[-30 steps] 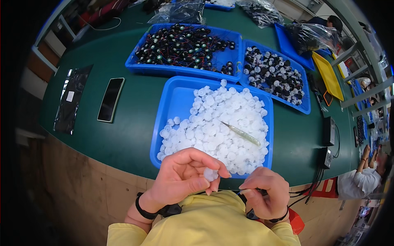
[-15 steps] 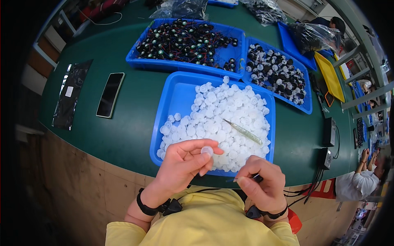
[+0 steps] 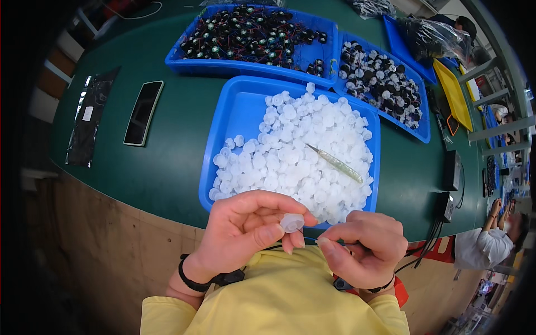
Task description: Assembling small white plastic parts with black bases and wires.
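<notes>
- Left hand (image 3: 245,229), one: its grip is closing on a small translucent white plastic cap (image 3: 292,223), pinched between thumb and fingers, just off the near edge of the table (image 3: 167,167).
- Right hand (image 3: 368,245), one: its grip is pinching a thin dark-blue wire (image 3: 311,239), which is reaching toward the cap; whether the wire is entering the cap or only passing beside it, cannot tell. Whatever else the curled fingers may be covering is staying hidden.
- Shallow blue plastic tray (image 3: 237,111), by the table's near edge: it is carrying a large heap of loose white caps (image 3: 279,162), with its far left corner lying bare. By appearance, most of the stock is waiting unhandled.
- Slim pointed tool with a pale green handle (image 3: 338,163): lying on the heap, toward the tray's right edge, unheld.
- Second blue tray (image 3: 223,68), beyond the first tray's far edge: holding many black round parts with red and blue wires (image 3: 245,36).
- Third blue tray (image 3: 427,111), off the first tray's far right corner: holding mixed black and white pieces (image 3: 385,84); these are possibly representing finished work, a judgement only.
- Progress: one cap is being handled; its joining is appearing incomplete.
</notes>
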`<state>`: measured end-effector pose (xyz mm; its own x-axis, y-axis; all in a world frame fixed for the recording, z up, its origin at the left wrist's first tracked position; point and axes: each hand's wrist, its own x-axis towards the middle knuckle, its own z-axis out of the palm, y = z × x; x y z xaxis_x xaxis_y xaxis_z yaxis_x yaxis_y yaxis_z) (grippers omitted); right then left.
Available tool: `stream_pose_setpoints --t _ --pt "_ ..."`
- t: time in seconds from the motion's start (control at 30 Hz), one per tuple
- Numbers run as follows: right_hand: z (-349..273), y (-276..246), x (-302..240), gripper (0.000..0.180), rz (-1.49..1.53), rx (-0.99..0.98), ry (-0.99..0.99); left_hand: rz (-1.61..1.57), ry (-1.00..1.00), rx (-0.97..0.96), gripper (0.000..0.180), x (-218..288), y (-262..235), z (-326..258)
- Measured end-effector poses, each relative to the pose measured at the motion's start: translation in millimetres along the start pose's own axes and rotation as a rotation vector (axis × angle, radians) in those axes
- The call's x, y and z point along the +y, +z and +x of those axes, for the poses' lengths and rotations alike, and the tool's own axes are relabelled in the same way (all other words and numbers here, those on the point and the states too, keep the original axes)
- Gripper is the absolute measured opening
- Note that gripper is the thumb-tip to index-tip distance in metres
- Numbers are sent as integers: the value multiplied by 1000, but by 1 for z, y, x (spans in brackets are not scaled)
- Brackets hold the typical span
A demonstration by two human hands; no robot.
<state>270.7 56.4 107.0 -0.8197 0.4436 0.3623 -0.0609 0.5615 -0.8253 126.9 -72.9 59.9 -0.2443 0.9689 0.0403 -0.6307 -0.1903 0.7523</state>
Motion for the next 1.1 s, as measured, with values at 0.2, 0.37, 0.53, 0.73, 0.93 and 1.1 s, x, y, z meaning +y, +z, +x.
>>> stream_pose_setpoints --t 0.2,0.37,0.53,0.73,0.93,1.1 --pt "3 6 -1 7 -26 42 60 -1 -6 143 32 1 7 1" --pt "4 6 1 8 -36 19 54 18 28 136 30 -1 6 2" --pt "4 6 1 8 -47 22 77 63 12 159 26 1 7 2" --pt "4 8 0 9 -68 52 60 172 18 48 28 1 -2 -1" --pt "5 10 1 9 -227 55 20 150 0 53 28 1 -7 -2" --pt "4 10 0 10 -297 38 0 186 18 67 28 -1 -6 -1"
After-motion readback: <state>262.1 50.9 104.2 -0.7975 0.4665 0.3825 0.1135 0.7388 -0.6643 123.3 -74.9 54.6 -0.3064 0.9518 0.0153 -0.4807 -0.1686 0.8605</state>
